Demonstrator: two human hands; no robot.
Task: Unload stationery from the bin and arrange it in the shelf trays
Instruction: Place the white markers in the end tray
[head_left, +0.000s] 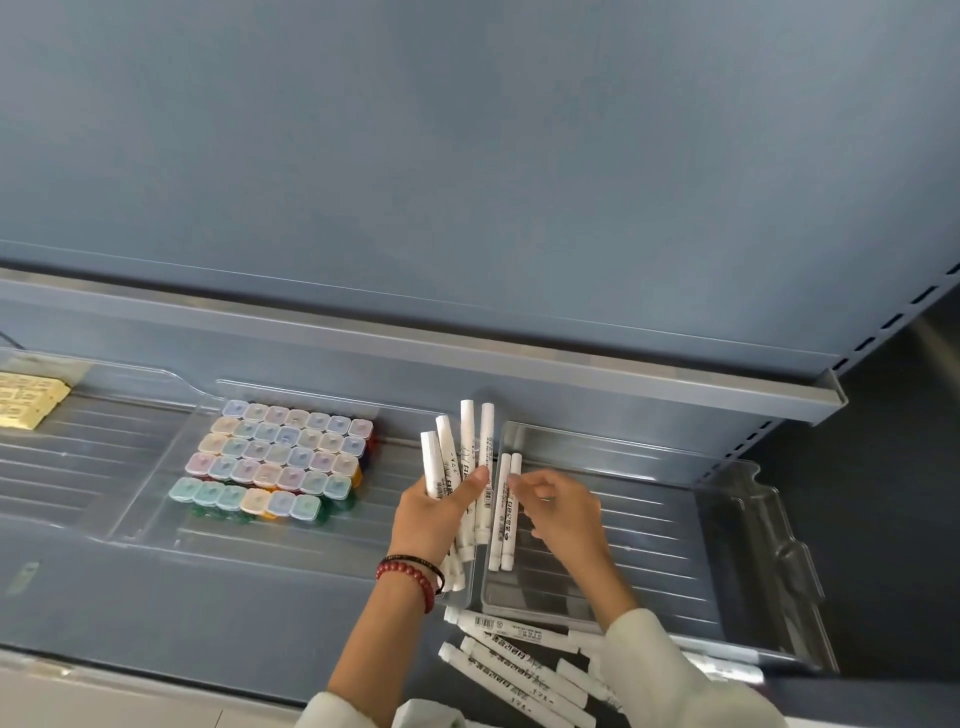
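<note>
My left hand (434, 512) grips a fanned bundle of several white markers (465, 447), upright over the left edge of a clear plastic tray (649, 545) on the grey shelf. Two white markers (504, 512) lie side by side along the tray's left wall. My right hand (563, 512) is over the tray, and its fingertips touch the upper part of those two markers. Several more white markers (519, 660) lie loose below the tray's front edge, partly hidden by my sleeves. The bin is not in view.
A clear tray (156, 499) to the left holds rows of small pastel-lidded boxes (283, 462). Yellow packs (26, 405) sit at the far left. Another clear tray (763, 545) stands on edge at the right. The upper shelf's lip (571, 358) overhangs the trays.
</note>
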